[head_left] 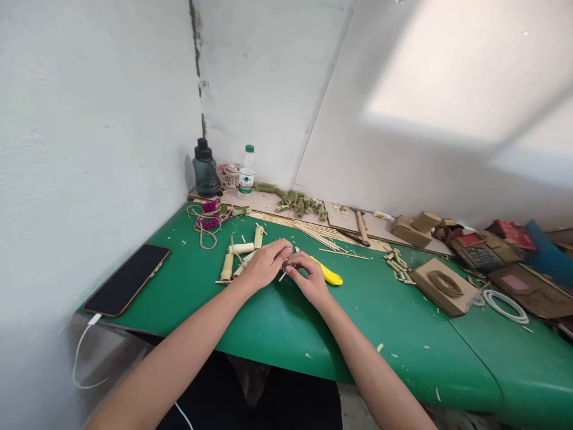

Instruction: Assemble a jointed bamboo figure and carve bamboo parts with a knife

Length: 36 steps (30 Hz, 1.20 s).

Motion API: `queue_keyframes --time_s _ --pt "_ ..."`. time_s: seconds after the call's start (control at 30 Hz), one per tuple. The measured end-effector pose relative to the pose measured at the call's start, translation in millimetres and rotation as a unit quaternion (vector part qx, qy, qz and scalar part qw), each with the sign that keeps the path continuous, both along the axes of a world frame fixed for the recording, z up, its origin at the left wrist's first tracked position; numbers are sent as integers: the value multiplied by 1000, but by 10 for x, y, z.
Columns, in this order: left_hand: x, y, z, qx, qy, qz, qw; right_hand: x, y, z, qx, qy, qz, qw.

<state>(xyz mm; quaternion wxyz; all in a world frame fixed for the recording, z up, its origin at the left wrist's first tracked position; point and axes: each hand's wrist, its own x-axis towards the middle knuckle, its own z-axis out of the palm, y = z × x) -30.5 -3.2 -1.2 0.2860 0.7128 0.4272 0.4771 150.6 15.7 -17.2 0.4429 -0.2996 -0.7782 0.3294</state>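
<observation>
Over the green table (277, 331), my left hand (268, 261) and my right hand (308, 276) meet at their fingertips. Both are closed in a pinch around a small piece, mostly hidden by the fingers; a thin pale stick end (282, 277) pokes out below. Just left of my left hand lie pale bamboo tubes (227, 267) joined with thin sticks. A yellow cutter (329, 272) rests on the table beside my right hand, partly behind it.
A phone (129, 279) lies at the left. Behind stand a dark bottle (206, 173) and a clear bottle (246, 173), near cut bamboo pieces (301, 203), thin sticks (317, 234) and a hammer (362, 228). Cord (201, 224) lies back left; cardboard (443, 286) sits at right.
</observation>
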Motion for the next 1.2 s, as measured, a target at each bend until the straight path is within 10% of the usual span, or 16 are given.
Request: queue_keyframes --time_s 1.2 --pt "-19 -40 43 8 21 26 999 43 40 -40 -94 19 10 995"
